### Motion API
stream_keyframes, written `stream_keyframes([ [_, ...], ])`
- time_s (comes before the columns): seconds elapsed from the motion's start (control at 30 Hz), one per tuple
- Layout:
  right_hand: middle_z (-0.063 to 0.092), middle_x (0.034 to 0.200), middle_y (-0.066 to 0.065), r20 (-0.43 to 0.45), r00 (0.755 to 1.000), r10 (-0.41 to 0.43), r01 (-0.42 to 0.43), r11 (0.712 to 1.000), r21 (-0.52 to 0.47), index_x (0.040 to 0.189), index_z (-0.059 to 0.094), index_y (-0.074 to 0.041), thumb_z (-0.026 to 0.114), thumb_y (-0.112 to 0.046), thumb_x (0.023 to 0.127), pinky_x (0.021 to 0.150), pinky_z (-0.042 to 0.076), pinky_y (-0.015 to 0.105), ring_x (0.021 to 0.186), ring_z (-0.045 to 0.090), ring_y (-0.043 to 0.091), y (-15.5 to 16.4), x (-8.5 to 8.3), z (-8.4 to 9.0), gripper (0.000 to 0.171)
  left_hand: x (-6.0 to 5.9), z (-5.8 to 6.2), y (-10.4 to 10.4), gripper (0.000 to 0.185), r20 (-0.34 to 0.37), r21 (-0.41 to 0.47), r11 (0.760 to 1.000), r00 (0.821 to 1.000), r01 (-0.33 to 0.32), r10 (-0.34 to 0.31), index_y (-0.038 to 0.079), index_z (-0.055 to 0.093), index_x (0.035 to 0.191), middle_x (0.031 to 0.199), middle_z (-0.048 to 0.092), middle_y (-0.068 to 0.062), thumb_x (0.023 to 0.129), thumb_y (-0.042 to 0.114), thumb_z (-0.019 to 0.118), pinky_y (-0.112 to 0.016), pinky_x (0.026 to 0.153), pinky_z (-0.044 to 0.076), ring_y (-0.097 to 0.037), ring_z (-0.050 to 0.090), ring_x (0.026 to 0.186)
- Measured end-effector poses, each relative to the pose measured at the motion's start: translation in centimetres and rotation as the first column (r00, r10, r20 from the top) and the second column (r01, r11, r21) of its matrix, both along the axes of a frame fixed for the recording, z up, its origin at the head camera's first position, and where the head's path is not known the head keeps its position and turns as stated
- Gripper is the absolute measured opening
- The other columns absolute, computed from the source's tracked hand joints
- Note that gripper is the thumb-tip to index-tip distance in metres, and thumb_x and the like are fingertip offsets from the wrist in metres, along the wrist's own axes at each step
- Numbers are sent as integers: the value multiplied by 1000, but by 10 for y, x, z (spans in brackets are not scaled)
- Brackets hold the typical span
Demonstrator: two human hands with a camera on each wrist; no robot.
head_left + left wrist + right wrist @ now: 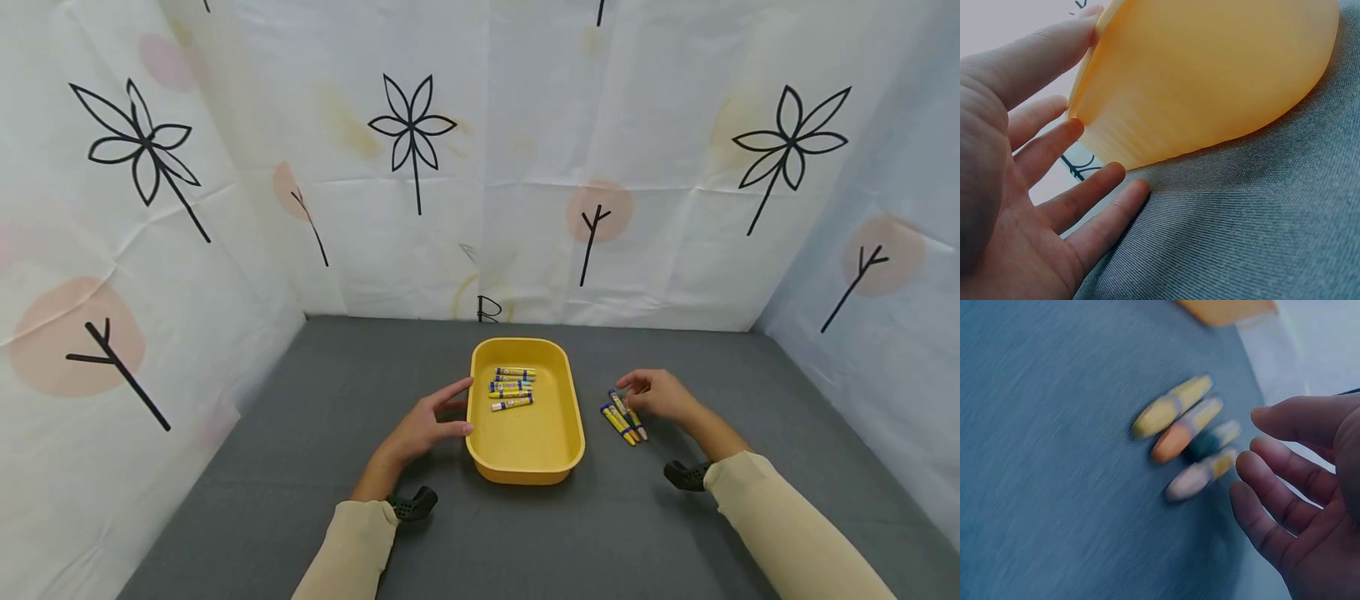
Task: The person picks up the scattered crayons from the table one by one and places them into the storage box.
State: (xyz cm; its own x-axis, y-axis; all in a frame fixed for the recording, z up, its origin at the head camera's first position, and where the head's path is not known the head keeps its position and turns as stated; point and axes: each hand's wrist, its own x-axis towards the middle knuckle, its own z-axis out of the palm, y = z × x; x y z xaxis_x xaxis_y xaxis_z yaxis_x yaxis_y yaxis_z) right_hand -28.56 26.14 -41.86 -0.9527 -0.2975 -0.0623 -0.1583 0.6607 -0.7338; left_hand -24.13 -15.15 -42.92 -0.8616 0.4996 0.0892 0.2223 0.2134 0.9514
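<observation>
Crayons (618, 425) with yellow wrappers and blue bands lie close together on the grey cloth (375, 375), just to the right of a yellow tray (527, 454). The right wrist view shows four in this loose group, somewhat blurred: a yellow one (1159, 415), an orange one (1174, 442), a dark green one (1205, 445) and a pale one (1190, 481), roughly side by side. Over their far ends hovers the right hand (658, 395), thumb and fingers apart and gently bent, with nothing between them; whether a fingertip touches a crayon, I cannot tell. Inside the tray, toward its far left part, a second group of crayons (512, 395) lies crosswise in a short stack of rows, the nearest one slightly tilted and set a little off from the others. At the tray's left side, the left hand (423, 429) has its fingers spread and mostly straight, thumb and forefinger reaching the rim without wrapping around it. Both forearms wear cream sleeves (795, 521), with a dark wrist device (412, 504) at each cuff. Behind the cloth stands a white backdrop (525, 125) printed with black line flowers (411, 125) and soft peach circles (609, 200).
</observation>
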Motion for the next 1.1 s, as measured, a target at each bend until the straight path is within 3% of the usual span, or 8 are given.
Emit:
stream_keyframes([
  [0.27,60,83,7,14,1000,8,-8,999,49,117,62,8,67,5,83,59,48,35,69,54,20,14,6,-16,34,2,2,-1,72,5,-5,1000,1000,-3,3,5,30,153,154,31,-19,90,6,67,-61,104,31,-45,37,133],
  [0.5,58,81,6,51,998,49,-55,989,135,119,60,6,69,5,80,53,48,36,64,55,20,11,15,-7,41,2,3,0,72,7,-2,1000,1000,0,0,4,30,152,154,32,-20,90,6,67,-61,104,31,-45,37,133],
  [0.7,58,83,8,43,999,33,-41,979,197,114,63,4,65,7,80,52,49,35,61,55,19,7,19,-3,35,-13,-26,-2,73,-13,-1,999,999,-35,35,15,33,153,153,35,-9,90,13,70,-59,105,31,-36,42,133],
  [0.77,59,87,10,34,999,17,-24,978,210,114,63,4,65,8,80,52,49,35,62,55,19,7,18,-2,34,-16,-32,-3,73,-23,-4,999,999,-45,45,18,35,153,152,38,-6,89,16,71,-58,105,33,-33,43,132],
  [1.1,64,99,14,-145,989,36,-8,983,183,120,63,3,62,7,82,62,51,38,84,62,28,3,7,3,38,-14,-29,-4,72,-21,-6,999,999,-43,43,19,35,153,152,37,-7,90,14,71,-57,104,35,-33,43,132],
])
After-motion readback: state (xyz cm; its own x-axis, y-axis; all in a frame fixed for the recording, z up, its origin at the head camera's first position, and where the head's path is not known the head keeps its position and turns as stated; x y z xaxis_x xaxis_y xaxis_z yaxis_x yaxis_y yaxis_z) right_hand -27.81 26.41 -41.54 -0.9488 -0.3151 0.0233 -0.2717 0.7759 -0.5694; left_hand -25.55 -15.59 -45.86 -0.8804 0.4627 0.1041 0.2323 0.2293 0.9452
